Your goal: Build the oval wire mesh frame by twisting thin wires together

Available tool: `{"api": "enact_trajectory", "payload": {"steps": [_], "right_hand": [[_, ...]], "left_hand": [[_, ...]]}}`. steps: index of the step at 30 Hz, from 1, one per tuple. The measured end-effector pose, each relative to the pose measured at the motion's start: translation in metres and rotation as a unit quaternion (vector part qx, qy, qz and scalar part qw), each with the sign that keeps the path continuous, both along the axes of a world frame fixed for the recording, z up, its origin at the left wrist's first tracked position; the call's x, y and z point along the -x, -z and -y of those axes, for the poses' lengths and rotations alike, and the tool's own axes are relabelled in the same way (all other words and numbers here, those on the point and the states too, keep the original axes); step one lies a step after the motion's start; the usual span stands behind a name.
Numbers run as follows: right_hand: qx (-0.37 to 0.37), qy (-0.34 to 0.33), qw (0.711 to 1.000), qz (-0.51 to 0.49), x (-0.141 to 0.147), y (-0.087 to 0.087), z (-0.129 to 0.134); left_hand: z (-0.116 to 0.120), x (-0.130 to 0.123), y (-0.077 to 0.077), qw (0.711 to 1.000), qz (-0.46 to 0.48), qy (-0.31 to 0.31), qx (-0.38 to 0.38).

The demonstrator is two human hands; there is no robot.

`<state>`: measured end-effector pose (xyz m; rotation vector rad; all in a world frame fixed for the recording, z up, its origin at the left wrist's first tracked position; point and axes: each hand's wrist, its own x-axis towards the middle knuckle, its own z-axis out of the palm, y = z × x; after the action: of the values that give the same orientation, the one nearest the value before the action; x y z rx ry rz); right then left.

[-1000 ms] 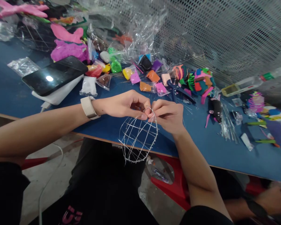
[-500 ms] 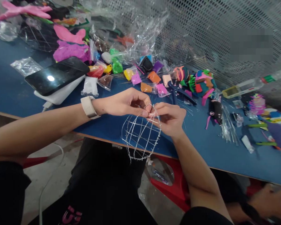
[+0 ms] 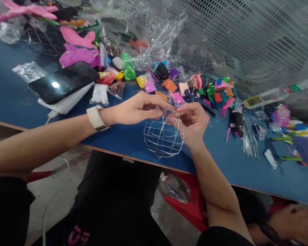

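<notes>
A rounded cage of thin silvery wire hangs from my fingers over the front edge of the blue table. My left hand wears a light watch band and pinches the cage's top rim from the left. On the right side of the same rim, my right hand has its fingers closed on the wire. The two sets of fingertips are close together at the top. Behind my hands lie small bags of coloured clay, among them a pink one.
A phone lies on a white object at the left. Dark-handled pliers, clay figures and a bundle of wires are at the right. A perforated metal panel stands behind. Another person's hand is at the lower right.
The wire cage has moved up and to the right and is turned, its bottom now nearer the table edge. My fingertips have shifted slightly up and right with it.
</notes>
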<state>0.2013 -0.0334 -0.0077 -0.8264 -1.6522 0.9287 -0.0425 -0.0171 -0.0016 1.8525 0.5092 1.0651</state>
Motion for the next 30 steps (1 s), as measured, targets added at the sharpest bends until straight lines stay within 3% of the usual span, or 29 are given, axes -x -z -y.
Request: {"api": "enact_trajectory", "payload": {"steps": [3,9,17,22,25,30], "right_hand": [[0.002,-0.01,1.0,0.002,0.001,-0.002,-0.001],[0.03,-0.042,0.999,-0.019,0.006,-0.001,-0.001],[0.025,-0.059,0.998,-0.007,0.0,0.001,-0.002],[0.031,-0.067,0.997,-0.002,-0.001,0.002,-0.001],[0.071,-0.087,0.993,-0.027,0.001,0.0,-0.004],[0.181,-0.18,0.965,-0.059,0.004,-0.009,-0.007]], "left_hand": [[-0.001,0.002,0.0,0.999,-0.011,-0.023,-0.041],[0.003,-0.004,0.003,0.998,0.026,-0.043,-0.029],[0.007,0.0,-0.008,0.982,-0.032,-0.056,-0.18],[0.005,0.004,-0.011,0.98,-0.038,-0.057,-0.188],[0.005,0.002,-0.01,0.977,-0.046,-0.064,-0.199],[0.009,-0.002,-0.007,0.965,-0.056,-0.093,-0.237]]}}
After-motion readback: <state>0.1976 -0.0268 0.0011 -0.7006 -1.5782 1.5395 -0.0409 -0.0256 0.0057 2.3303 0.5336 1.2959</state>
